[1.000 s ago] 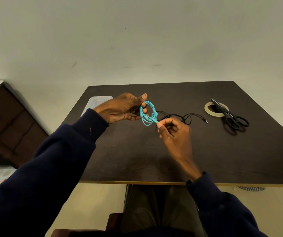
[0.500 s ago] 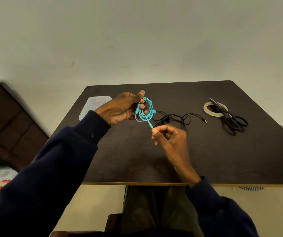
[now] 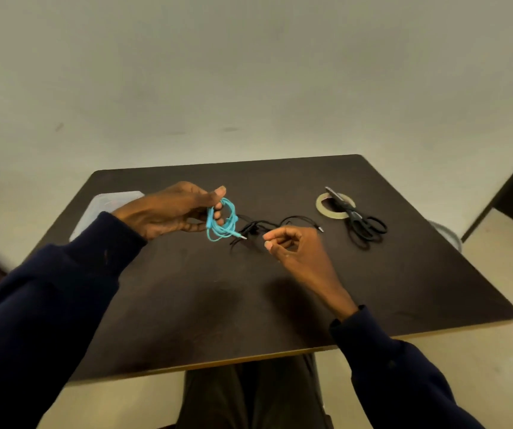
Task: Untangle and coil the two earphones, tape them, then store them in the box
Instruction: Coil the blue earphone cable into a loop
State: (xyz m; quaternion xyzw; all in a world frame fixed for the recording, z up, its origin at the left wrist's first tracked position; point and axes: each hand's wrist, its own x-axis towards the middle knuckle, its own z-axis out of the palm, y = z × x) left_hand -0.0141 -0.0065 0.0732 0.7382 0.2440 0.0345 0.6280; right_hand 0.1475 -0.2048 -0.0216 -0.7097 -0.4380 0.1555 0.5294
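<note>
My left hand (image 3: pixel 168 213) holds the coiled blue earphone (image 3: pixel 221 222) above the dark table (image 3: pixel 403 274), thumb on top and fingers through the loops. Its metal plug end sticks out free at the lower right of the coil. My right hand (image 3: pixel 295 247) hovers just right of it with fingers curled and nothing in them. The black earphone (image 3: pixel 292 219) lies loose and uncoiled on the table between and behind my hands. The clear plastic box (image 3: pixel 103 204) sits at the table's left edge, partly hidden by my left wrist.
A roll of tape (image 3: pixel 326 209) lies at the back right with black scissors (image 3: pixel 362 226) resting across it. A dark piece of furniture stands at the far right edge of the view. The table's front edge is near my lap.
My right hand has let go of the blue plug end and drawn back to the right. The coil stays in my left hand, and the camera has tilted.
</note>
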